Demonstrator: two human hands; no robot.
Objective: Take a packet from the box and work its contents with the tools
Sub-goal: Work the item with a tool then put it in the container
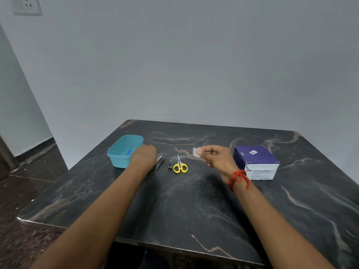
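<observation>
Pinching hand: right hand (215, 157) held a small white packet (196, 152) between thumb and forefinger, above the surface (194, 200), left of the purple box (256, 158).
Other hand: left hand (144, 156) was knuckles-up beside the teal tub (120, 152); its grip could not be told.
Tools: tweezers (161, 161) and scissors (180, 166) lay between the hands.

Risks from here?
1. The right hand pinches the small packet by one edge only, so it may slip or tear unevenly.
2. The left hand sits tight between the teal tub and the tweezers. A blind reach could knock the tweezers into the scissors.
</observation>
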